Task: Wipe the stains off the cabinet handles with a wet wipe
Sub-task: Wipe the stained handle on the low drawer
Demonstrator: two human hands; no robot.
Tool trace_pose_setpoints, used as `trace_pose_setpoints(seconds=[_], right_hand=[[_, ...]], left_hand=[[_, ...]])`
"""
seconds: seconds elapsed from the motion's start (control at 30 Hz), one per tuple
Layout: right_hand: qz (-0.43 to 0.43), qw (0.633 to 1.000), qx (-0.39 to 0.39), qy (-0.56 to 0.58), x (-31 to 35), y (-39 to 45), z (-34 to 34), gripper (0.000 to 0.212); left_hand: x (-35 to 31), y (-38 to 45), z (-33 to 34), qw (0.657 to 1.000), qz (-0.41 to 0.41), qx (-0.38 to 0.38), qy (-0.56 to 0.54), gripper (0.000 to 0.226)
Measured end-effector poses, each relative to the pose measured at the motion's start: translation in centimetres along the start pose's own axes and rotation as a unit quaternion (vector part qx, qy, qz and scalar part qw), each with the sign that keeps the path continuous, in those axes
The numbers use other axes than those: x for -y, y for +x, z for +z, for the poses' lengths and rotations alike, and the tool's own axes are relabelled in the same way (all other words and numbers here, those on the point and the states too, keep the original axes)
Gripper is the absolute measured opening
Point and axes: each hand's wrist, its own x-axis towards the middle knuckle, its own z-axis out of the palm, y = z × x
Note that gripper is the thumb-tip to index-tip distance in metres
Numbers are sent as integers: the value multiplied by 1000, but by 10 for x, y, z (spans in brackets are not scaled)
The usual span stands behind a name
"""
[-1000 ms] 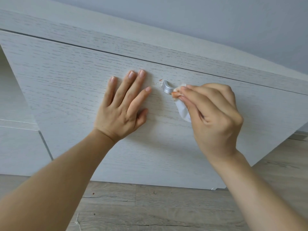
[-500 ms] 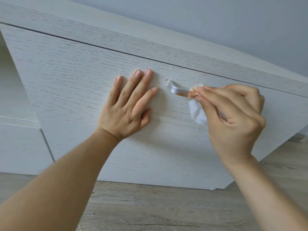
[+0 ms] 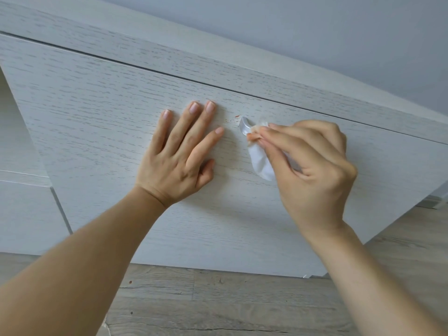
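Right hand (image 3: 312,166): fingers curled, pinching a wipe (image 3: 260,161) between thumb and fingertips. Wipe is thin, white, crumpled; its leading fold is tinted orange where it meets the handle (image 3: 244,126), and a loose tail hangs below the fingers. Contact is at the handle's left end; the rest of the handle lies hidden behind wipe and fingers.

Handle: brushed silver metal, smooth, with a rounded, curved end standing off the door (image 3: 109,122). Small orange-red specks (image 3: 232,118) sit on the door just left of it.

Left hand (image 3: 179,161): flat, fingers straight and slightly spread, palm pressed against the door, just left of the handle, holding nothing.

Door: pale grey-white panel with fine horizontal wood grain, matte. A dark seam separates it from the top board (image 3: 218,61) of the same finish. Above that, a plain grey-blue wall (image 3: 315,32). Further pale panels (image 3: 21,190) at far left. Floor (image 3: 242,304): grey wood-look planks, with a crack near the bottom edge and a few small dark specks.

Change against half a second ago: the right hand has travelled left along the handle, so less bare metal shows. One second ago it was about where it is now, which reads as a back-and-forth stroke. Left hand unchanged on the door.
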Motion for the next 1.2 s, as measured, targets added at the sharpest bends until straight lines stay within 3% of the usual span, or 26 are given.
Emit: trace_pose_setpoints(seconds=[0.3,0.53,0.93,1.2], right_hand=[[43,999,8,-4,7,1,-3,5],[7,1000,19,8,8,5,6,8],[83,996,-19,29,7,-4,0,3],[3,1000,-11,-13,24,11,21,9]], left_hand=[[-1,1,-1,1000,-3,3,-4,64],[1,1,0,1000,-3,3,3,63],[0,1,0,1000,-8,7,-7,64],[-1,0,1,1000,-10,-1,-2,66]])
